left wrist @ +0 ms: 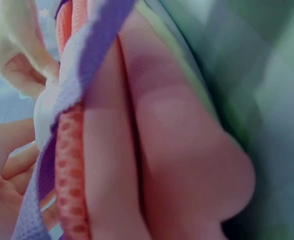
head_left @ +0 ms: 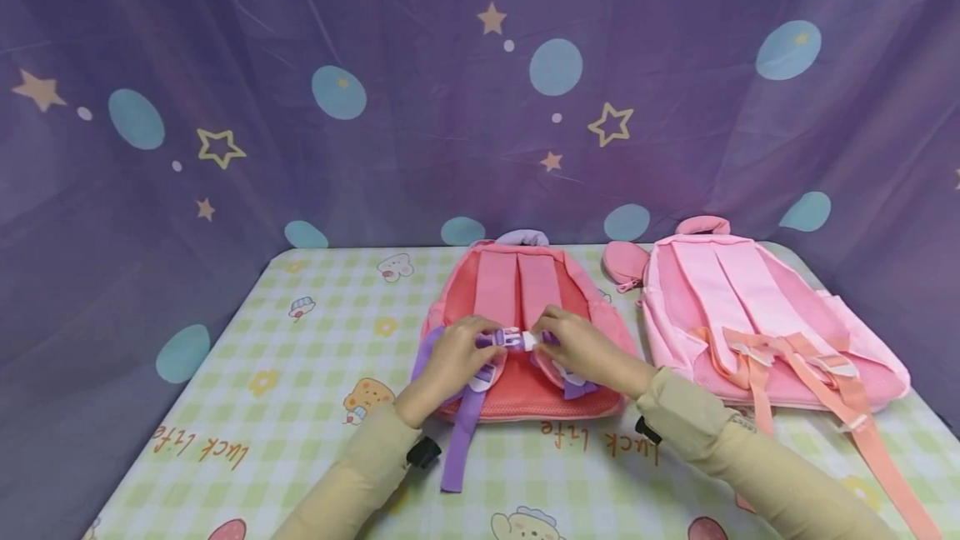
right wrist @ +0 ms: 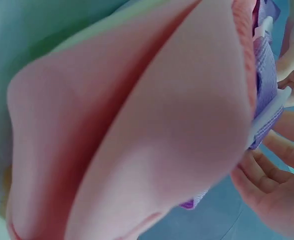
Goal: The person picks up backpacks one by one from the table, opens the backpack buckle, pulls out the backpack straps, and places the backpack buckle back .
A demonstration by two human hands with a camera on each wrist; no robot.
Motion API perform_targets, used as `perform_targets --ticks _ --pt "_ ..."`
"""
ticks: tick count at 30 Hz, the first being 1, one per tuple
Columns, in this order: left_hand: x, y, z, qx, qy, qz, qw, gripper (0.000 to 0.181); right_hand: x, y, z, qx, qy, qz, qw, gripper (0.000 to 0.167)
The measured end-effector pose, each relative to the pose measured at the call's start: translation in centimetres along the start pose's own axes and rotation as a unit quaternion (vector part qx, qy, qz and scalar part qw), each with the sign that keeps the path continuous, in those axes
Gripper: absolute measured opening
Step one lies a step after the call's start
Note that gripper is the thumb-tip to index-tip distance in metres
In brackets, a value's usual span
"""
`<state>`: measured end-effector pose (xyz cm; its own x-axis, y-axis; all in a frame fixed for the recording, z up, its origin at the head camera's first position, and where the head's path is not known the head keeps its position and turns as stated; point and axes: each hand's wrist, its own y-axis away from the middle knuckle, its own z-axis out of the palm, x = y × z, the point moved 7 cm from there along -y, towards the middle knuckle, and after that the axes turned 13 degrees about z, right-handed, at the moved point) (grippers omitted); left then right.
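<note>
A coral-pink backpack [head_left: 498, 283] lies on the table with its shoulder straps facing up. Over its middle, a side-release buckle [head_left: 529, 342] on purple webbing is held between two hands. My left hand [head_left: 456, 354] pinches the pronged half from the left, while my right hand [head_left: 588, 350] grips the white half from the right. The two halves are in line and close together; whether they are locked, I cannot tell. A purple strap end [head_left: 462, 440] hangs onto the tablecloth. Both wrist views mostly show the backpack's pink side, with fingers [right wrist: 266, 180] at the edge.
To the right lies a light pink backpack [head_left: 731, 273] with peach straps [head_left: 885, 465] trailing over the near edge. A small round pink pouch [head_left: 625, 262] sits between the bags. Green checked cloth [head_left: 300, 373] covers the table; a purple curtain [head_left: 420, 173] stands behind.
</note>
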<state>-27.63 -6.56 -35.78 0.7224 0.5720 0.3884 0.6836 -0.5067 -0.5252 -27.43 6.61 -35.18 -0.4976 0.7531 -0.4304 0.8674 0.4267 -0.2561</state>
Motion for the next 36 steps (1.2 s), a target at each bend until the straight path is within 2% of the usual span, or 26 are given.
perform_targets --ticks 7,20,25,36 --pt "-0.5 0.3 -0.6 0.02 0.046 -0.032 0.9982 0.026 0.2 0.1 -0.1 -0.006 -0.01 0.007 0.9999 0.014" --pt "-1.5 0.5 -1.5 0.059 0.115 -0.077 0.9887 0.026 0.9 0.3 0.2 -0.019 -0.079 0.026 0.9964 0.021" --pt "-1.7 0.5 -1.9 0.073 0.122 -0.077 0.9869 0.025 1.1 0.5 0.3 -0.02 -0.092 0.043 0.9946 0.021" --pt "-2.0 0.5 -2.5 0.093 0.134 -0.075 0.9837 0.024 1.3 0.5 0.8 -0.027 -0.094 0.047 0.9941 0.018"
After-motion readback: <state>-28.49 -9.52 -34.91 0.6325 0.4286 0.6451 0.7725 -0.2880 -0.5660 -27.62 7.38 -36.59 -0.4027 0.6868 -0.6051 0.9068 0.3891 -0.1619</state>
